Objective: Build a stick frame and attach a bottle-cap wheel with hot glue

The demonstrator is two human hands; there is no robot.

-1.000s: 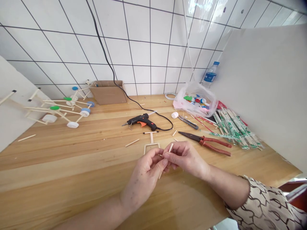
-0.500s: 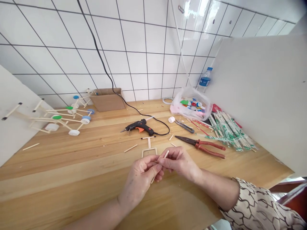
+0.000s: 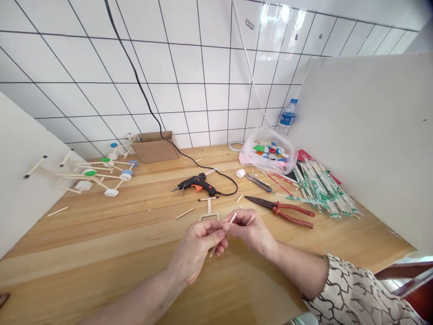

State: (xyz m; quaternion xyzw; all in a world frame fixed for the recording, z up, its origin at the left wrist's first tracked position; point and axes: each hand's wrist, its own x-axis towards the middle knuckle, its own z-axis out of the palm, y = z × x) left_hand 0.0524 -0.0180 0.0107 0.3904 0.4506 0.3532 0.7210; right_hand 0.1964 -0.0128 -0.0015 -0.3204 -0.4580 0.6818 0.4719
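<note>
My left hand (image 3: 198,248) and my right hand (image 3: 250,229) meet above the wooden table (image 3: 101,243), both pinched on one short wooden stick (image 3: 232,218). The stick's upper end pokes out above my right fingers and its lower end shows below my left fingers. Just beyond my hands lies a small glued stick frame (image 3: 209,211). A black and orange glue gun (image 3: 197,183) lies farther back with its cord running up the wall. Red-handled pliers (image 3: 284,210) lie to the right of my hands.
Stick-and-bottle-cap models (image 3: 98,174) stand at the left by a white board (image 3: 20,180). A cardboard box (image 3: 154,146), a bag of bottle caps (image 3: 270,151), scissors (image 3: 257,181), wrapped chopsticks (image 3: 321,189), a water bottle (image 3: 288,116) and a white board (image 3: 372,135) sit at the back and right.
My hands stay pinched on the stick and have shifted slightly left in the view. The camera has tilted, so the table's things sit a little lower and more leftward.
</note>
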